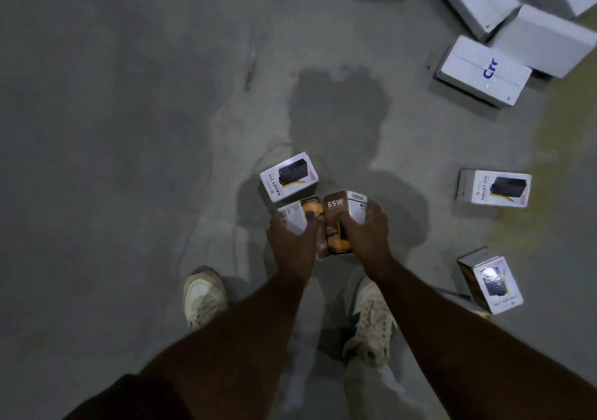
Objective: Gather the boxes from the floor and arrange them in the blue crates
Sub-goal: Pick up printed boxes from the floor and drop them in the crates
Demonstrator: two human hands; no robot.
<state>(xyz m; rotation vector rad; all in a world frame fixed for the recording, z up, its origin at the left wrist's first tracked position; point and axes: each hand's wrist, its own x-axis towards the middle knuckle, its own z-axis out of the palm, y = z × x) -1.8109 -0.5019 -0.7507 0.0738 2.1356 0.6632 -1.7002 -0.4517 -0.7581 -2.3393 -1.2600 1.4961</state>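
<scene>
My left hand [292,242] grips a small white and brown box [298,214]. Beside it, my right hand [366,235] grips a brown box marked 65W [339,213]. The two held boxes touch side by side above the concrete floor. A white box printed HALLEY 20K [288,176] lies on the floor just beyond them. Another HALLEY 20K box [493,188] lies to the right, and a third one [489,280] stands near my right foot. No blue crate is in view.
Several larger white cartons [483,70] sit on the floor at the top right. My two feet in white sneakers [204,297] stand below the hands. Bare grey concrete [113,129] spreads across the left half.
</scene>
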